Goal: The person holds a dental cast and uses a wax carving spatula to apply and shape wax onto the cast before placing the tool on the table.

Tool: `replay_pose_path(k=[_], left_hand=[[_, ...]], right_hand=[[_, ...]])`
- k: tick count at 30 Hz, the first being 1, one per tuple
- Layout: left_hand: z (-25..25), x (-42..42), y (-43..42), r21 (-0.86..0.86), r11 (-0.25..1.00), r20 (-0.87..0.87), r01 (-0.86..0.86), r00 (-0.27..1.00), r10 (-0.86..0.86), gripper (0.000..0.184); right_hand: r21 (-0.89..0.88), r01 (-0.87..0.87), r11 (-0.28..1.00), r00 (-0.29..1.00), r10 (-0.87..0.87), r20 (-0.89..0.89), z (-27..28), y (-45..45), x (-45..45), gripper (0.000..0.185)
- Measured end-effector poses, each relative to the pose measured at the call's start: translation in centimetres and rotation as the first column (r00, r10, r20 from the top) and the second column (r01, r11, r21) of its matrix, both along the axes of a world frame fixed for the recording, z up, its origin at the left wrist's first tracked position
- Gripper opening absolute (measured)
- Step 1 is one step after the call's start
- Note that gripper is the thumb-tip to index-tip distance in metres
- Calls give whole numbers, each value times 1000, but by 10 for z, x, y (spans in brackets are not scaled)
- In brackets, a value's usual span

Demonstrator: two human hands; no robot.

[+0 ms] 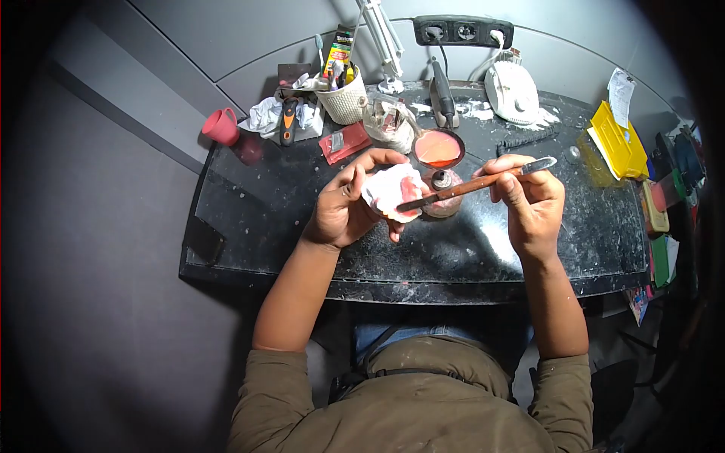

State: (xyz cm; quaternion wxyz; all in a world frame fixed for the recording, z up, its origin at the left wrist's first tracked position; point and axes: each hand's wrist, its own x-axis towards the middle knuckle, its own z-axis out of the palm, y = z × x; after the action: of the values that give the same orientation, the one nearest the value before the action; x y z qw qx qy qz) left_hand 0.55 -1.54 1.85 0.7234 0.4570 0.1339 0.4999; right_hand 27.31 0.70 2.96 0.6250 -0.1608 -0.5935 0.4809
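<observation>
My left hand [338,213] is closed around a white plaster dental cast [384,190], raised above the bench. Pink wax [410,190] covers part of the cast's right side. Between the fingers of my right hand [535,211] is a wax knife [472,186] with a reddish-brown handle. Its dark blade reaches left and meets or overlaps the pink wax; contact is hard to judge. The knife's other, metal end points up to the right. Just behind the blade stands a glass spirit burner [444,205] with a metal top, partly hidden by the knife.
A round dish of pink-orange wax [438,148] and a glass jar [390,124] stand behind my hands. Farther back are a woven cup of tools [344,102], a rotary handpiece [442,92] and a white device [513,92]. A pink mug [220,127] is left, a yellow folder [619,140] right.
</observation>
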Motion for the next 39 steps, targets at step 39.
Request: replay_pose_path(k=[39], left_hand=[[7, -12, 2, 150, 958, 46, -246, 969, 242, 65]], right_hand=[[-224, 323, 920, 946, -310, 93, 9, 18, 20, 17]])
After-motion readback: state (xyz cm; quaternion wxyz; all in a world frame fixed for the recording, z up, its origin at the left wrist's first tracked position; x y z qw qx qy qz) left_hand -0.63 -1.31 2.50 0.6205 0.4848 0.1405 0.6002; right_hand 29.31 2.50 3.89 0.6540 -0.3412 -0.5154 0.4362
